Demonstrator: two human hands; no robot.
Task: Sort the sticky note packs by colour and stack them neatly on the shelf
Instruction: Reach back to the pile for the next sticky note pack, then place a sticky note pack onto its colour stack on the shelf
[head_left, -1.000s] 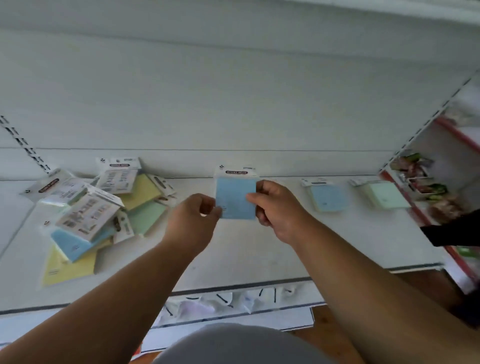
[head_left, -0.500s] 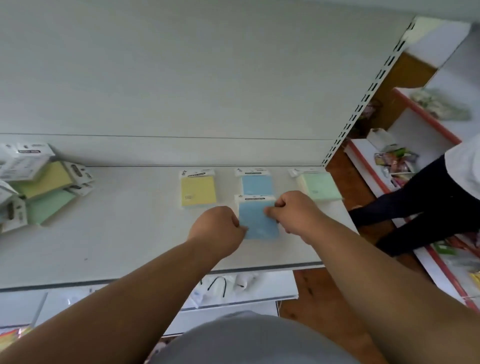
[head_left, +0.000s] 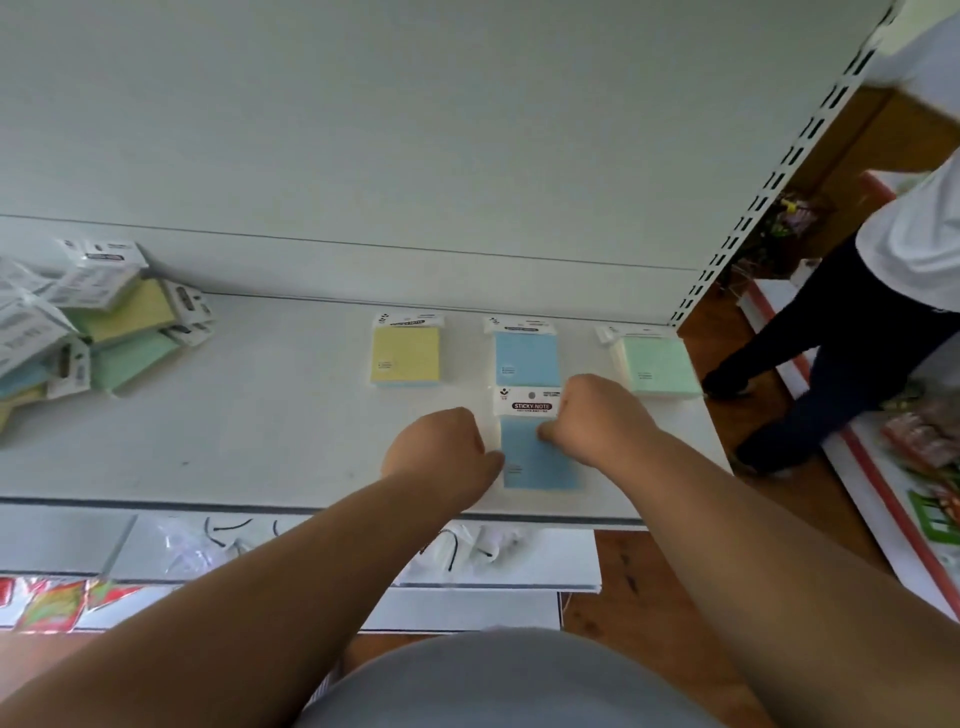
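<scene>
Head view. A blue sticky note pack (head_left: 537, 452) (header card printed "STICKY NOTE") is held at centre frame, low over the front part of the white shelf (head_left: 260, 441). It is pinched at its left edge by the curled left hand (head_left: 441, 452) and at its right edge by the closed right hand (head_left: 597, 415). Ranged along the back of the shelf, above centre: a yellow pack (head_left: 406, 356), a second blue pack (head_left: 525, 356) just behind the held one, and a green pack (head_left: 655, 364). An unsorted heap of packs (head_left: 78, 332) is seen at left. A standing person (head_left: 857, 322) is seen at the right edge.
</scene>
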